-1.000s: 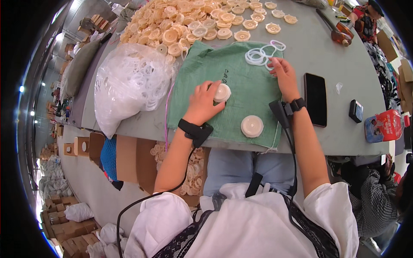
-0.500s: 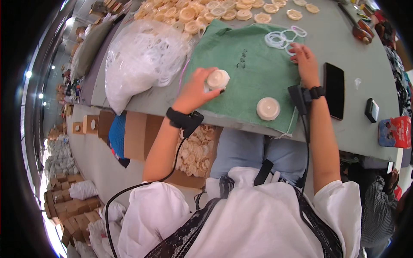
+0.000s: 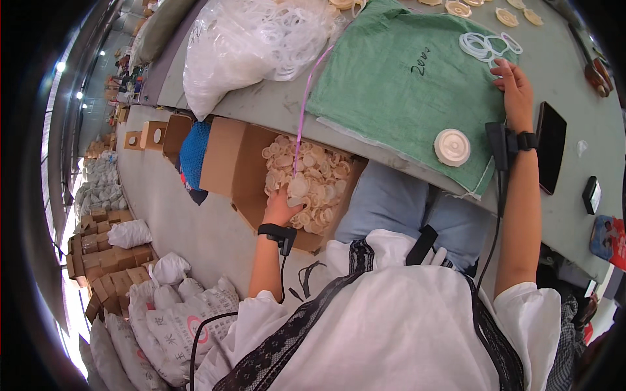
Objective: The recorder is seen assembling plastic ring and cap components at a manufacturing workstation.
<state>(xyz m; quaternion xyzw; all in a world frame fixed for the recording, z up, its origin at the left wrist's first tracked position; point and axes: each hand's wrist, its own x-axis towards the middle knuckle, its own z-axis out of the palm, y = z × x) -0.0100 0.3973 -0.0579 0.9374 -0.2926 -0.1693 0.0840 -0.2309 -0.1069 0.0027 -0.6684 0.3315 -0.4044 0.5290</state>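
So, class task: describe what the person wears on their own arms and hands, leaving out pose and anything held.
Both forearms are bare, with short white sleeves at the shoulders. The left hand has a black wrist strap carrying a small black box, and a thin black cable runs from it up the arm. The right hand has a matching black strap and a larger black box, also cabled. No gloves or rings are visible.

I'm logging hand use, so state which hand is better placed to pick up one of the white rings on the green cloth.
Right. The right hand rests on the green cloth beside the white rings, while the left hand is down in the cardboard box of caps, below the table.
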